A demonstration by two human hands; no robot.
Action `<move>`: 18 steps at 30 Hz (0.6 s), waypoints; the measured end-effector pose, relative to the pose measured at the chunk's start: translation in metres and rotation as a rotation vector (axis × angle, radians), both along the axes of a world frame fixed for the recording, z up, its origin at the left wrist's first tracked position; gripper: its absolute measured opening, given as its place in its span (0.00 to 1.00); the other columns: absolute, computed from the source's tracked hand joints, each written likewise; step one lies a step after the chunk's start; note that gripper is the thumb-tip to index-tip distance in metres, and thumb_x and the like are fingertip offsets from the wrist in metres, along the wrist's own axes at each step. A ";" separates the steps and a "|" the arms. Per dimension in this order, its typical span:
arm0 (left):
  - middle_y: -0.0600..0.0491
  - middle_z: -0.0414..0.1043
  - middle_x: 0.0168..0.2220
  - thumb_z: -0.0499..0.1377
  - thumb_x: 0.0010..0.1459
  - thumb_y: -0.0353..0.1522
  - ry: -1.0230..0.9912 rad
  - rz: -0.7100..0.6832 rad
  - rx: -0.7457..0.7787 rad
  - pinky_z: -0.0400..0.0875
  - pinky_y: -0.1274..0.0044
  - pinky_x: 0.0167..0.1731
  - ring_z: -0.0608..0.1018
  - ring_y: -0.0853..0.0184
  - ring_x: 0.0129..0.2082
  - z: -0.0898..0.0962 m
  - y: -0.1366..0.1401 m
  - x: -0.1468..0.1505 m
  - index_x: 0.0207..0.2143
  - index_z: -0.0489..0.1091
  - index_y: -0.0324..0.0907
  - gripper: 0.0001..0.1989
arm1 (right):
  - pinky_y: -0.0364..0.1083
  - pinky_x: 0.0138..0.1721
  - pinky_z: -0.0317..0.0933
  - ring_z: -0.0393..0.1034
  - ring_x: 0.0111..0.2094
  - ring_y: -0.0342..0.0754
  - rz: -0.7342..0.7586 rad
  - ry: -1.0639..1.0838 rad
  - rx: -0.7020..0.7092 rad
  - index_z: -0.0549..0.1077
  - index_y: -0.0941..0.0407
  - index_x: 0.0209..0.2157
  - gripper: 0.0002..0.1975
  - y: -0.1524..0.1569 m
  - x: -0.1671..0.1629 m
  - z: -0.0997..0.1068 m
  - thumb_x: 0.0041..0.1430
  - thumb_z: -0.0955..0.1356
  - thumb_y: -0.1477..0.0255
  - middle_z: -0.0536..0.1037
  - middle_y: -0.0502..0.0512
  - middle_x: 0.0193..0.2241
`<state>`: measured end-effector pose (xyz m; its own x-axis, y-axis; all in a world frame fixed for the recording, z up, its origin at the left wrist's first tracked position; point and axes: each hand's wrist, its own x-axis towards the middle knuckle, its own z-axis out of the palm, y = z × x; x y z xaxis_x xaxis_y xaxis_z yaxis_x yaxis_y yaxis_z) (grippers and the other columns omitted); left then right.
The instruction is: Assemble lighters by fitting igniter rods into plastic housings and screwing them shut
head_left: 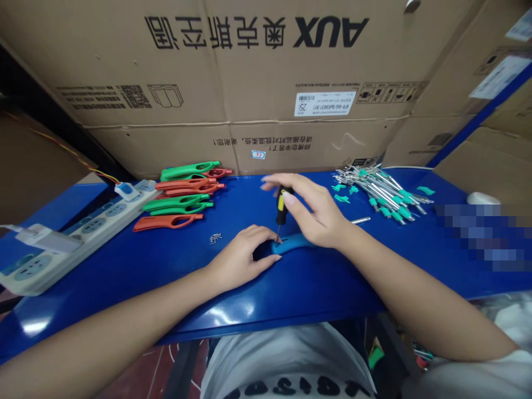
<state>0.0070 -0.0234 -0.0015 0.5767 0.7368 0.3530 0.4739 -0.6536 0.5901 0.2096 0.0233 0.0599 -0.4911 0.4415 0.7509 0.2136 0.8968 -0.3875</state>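
My right hand [313, 210] grips the black and yellow handle of a screwdriver [282, 208], which stands nearly upright. Its tip meets the left end of a blue plastic lighter body [293, 244] lying on the table. With thumb and fingers, my left hand [249, 252] pinches that same end against the tabletop. Part of the blue body is hidden under my right hand, and a thin metal tube [361, 220] shows just beyond it. A few small screws [215, 239] lie loose to the left of my left hand.
Green and orange lighter bodies [178, 205] are stacked at the back left, beside a white power strip [100, 221] with plugs in it. Metal rods with teal parts [386, 191] are heaped at the back right. A cardboard sheet [249, 72] walls off the far edge of the blue table [187, 299].
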 end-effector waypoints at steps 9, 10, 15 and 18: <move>0.52 0.78 0.45 0.65 0.61 0.32 0.010 0.007 0.005 0.70 0.67 0.51 0.77 0.61 0.47 0.001 0.000 0.000 0.44 0.71 0.43 0.09 | 0.53 0.50 0.69 0.76 0.43 0.51 -0.186 0.087 0.132 0.73 0.55 0.47 0.14 0.003 -0.004 -0.013 0.64 0.69 0.63 0.81 0.58 0.43; 0.52 0.78 0.45 0.65 0.61 0.32 0.010 0.008 0.004 0.71 0.67 0.51 0.77 0.61 0.47 0.001 0.000 0.000 0.44 0.71 0.43 0.09 | 0.53 0.49 0.69 0.76 0.43 0.51 -0.167 0.086 0.118 0.73 0.55 0.48 0.13 0.003 -0.004 -0.013 0.66 0.67 0.63 0.81 0.59 0.43; 0.51 0.78 0.44 0.65 0.61 0.32 0.003 0.013 -0.006 0.71 0.66 0.51 0.77 0.61 0.47 0.002 0.000 0.001 0.44 0.71 0.43 0.09 | 0.48 0.45 0.72 0.77 0.44 0.46 0.148 0.089 -0.279 0.64 0.55 0.61 0.19 0.001 -0.008 -0.007 0.73 0.56 0.68 0.77 0.60 0.51; 0.51 0.78 0.45 0.64 0.62 0.32 0.007 0.009 0.000 0.71 0.66 0.51 0.77 0.60 0.47 0.001 0.000 0.001 0.44 0.71 0.43 0.09 | 0.48 0.47 0.71 0.77 0.43 0.47 0.016 0.088 -0.158 0.70 0.55 0.56 0.16 0.005 -0.005 -0.008 0.70 0.63 0.65 0.80 0.57 0.47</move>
